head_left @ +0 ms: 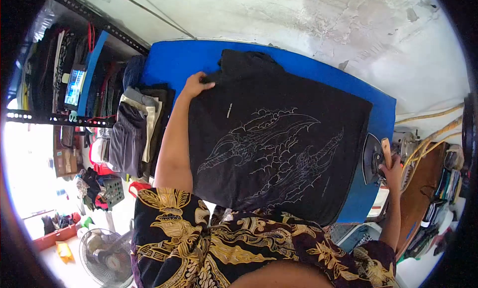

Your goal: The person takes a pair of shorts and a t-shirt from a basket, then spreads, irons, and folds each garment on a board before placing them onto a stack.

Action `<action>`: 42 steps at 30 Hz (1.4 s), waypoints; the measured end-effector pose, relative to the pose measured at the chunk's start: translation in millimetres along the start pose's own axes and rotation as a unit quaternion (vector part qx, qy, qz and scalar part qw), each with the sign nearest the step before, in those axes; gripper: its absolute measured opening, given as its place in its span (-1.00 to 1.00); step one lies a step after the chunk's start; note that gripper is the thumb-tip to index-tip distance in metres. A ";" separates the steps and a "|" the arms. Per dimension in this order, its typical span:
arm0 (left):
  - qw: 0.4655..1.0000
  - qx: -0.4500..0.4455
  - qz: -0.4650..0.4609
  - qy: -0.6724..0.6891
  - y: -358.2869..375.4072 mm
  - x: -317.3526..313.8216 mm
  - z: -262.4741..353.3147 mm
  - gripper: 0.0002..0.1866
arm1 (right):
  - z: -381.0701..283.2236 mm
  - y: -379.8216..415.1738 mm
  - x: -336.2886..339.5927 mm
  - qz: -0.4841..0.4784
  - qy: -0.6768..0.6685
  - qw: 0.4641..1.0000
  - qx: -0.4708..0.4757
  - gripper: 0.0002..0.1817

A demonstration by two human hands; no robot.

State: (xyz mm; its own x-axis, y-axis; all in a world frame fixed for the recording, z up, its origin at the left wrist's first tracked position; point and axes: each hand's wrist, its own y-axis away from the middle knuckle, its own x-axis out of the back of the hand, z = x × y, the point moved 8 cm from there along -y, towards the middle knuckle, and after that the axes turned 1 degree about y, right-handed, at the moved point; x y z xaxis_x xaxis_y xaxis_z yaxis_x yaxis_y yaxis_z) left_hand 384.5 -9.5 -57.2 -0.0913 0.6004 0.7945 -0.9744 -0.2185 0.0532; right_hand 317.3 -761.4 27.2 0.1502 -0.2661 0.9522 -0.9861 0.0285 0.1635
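Head view, and from my remote seat I have a black fabric shirt with a pale grey winged line print (279, 143) spread across a bright blue covered tabletop (172, 59), its collar end at the far left. My left hand (198, 86) is at the shirt's far left edge, thumb and fingers slightly parted and bent; I cannot tell whether cloth is pinched between them. My right hand (392, 169) is curled round the upright wooden handle of a dark metal iron (371, 161), which I see on the right edge of the tabletop, just beside the shirt. Left of the table I see a pile of folded dark and cream garments (130, 138), and near left, a round grey-caged fan (106, 258).
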 end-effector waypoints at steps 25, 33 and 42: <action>0.973 0.031 -0.227 -0.040 63.5 14.4 -57.2 -0.58 | -97.0 -64.8 -75.1 -0.026 -0.410 0.885 -0.218 -0.88; 0.929 0.081 0.295 -0.208 170.4 84.5 -17.2 -0.67 | -72.3 -66.5 -25.4 -0.014 -0.278 0.937 -0.209 -0.87; 0.935 0.324 0.145 -0.019 317.8 43.2 -92.6 -0.58 | -456.7 -8.8 -98.1 -0.290 -0.189 0.917 0.201 -0.83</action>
State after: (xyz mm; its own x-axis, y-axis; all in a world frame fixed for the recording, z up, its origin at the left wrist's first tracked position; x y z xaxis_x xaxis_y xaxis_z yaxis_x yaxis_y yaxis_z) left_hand 51.8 18.2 -62.0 -0.3122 0.4189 0.8527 -0.5806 -0.7945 0.1778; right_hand 343.5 -295.4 50.3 0.6965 -0.4414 0.5657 -0.7064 -0.5599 0.4330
